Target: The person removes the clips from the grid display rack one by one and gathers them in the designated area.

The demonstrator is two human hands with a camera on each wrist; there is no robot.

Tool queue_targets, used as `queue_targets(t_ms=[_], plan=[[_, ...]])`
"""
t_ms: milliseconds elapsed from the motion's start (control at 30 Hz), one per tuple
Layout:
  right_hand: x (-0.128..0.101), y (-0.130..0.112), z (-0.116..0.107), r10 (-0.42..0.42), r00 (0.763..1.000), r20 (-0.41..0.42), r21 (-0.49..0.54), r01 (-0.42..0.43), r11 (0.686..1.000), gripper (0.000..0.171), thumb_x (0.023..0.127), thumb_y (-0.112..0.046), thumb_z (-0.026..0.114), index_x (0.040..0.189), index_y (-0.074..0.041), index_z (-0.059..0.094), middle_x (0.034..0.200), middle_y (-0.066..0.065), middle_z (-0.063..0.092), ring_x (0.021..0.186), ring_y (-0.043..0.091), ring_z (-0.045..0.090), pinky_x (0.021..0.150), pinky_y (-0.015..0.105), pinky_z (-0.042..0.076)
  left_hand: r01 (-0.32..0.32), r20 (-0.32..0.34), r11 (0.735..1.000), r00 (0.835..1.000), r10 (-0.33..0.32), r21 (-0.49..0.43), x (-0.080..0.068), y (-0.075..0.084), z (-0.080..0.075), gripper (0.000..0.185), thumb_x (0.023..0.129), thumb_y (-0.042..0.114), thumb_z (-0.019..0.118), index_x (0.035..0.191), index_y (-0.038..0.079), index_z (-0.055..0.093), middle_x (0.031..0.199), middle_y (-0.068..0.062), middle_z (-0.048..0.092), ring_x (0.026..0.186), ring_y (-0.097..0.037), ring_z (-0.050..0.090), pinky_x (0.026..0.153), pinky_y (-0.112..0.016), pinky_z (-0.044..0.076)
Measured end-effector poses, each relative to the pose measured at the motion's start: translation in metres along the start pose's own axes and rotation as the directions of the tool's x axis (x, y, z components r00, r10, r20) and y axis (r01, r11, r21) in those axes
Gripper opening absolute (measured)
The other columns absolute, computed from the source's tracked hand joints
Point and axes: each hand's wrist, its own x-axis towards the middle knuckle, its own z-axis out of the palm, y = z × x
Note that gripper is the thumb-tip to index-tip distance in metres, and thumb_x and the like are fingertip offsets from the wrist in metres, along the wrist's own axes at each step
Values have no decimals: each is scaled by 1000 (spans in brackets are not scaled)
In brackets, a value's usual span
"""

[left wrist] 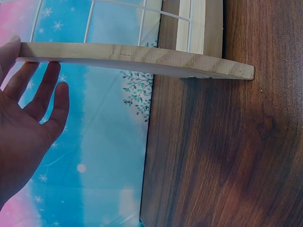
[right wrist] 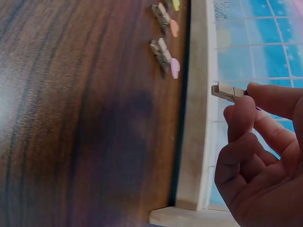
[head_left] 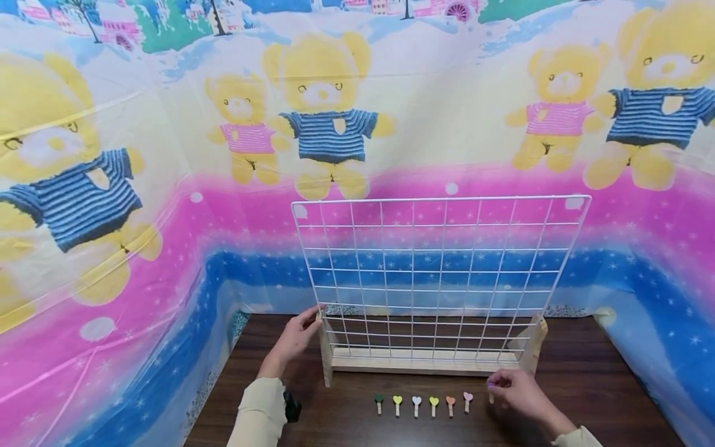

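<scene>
While the thumb and forefinger (right wrist: 246, 111) of the right hand (head_left: 516, 392) pinched a small wooden clothespin (right wrist: 226, 91), the other fingers lay curled loosely beneath. A trace of purple showed behind the fingertips; the peg's top was otherwise hidden. The hand sat low over the dark wooden table (head_left: 586, 385), just in front of the right end of the wooden base (head_left: 424, 360) of the white wire grid (head_left: 441, 273), its wrist running back toward the lower right, a pale sleeve (head_left: 578, 437) at the edge.

Left hand (head_left: 293, 341): fingers straight and relaxed, holding nothing. The fingertips (left wrist: 14, 45) touched the upright wooden foot (left wrist: 137, 60) at the grid's left end; the palm faced the stand. Its forearm, in a cream sleeve, reached up from the lower left, with a black device (head_left: 292, 408) at the wrist.

Six heart-topped clothespins lay in a row on the table in front of the base, apart from one another: dark green (head_left: 378, 401), yellow (head_left: 397, 403), white (head_left: 416, 404), yellow-green (head_left: 434, 405), orange (head_left: 450, 404), pink (head_left: 467, 400). The pink one lay nearest the right hand. The grid stood upright in its base, before a teddy-bear printed backdrop (head_left: 329, 130).
</scene>
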Motion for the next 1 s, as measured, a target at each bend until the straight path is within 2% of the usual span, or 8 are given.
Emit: queue_targets(t_ms=[267, 733, 1000], plan=[[4, 16, 10, 21, 999, 24, -69, -19, 997, 8, 85, -9, 68, 87, -2, 68, 70, 1, 62, 46, 12, 53, 45, 27, 45, 14, -4, 1000, 1000, -14, -5, -1, 2, 0, 40, 99, 17, 50, 139, 16, 50, 135, -17, 50, 120, -32, 48, 94, -51, 41], [3, 27, 18, 37, 999, 18, -77, -36, 996, 8, 86, -8, 67, 86, -1, 67, 69, 4, 63, 46, 13, 53, 45, 26, 44, 20, 16, 1000, 1000, -20, -19, -2, 3, -1, 40, 99, 19, 51, 140, 18, 50, 136, -16, 49, 120, -32, 48, 94, -51, 41], [10, 42, 25, 54, 999, 5, -120, -53, 991, 9, 87, -14, 67, 85, -5, 68, 69, -1, 62, 46, 13, 54, 45, 26, 44, 38, 11, 999, 999, -38, -11, -2, 2, -1, 40, 100, 17, 50, 139, 15, 50, 136, -17, 49, 120, -32, 48, 94, -51, 41]])
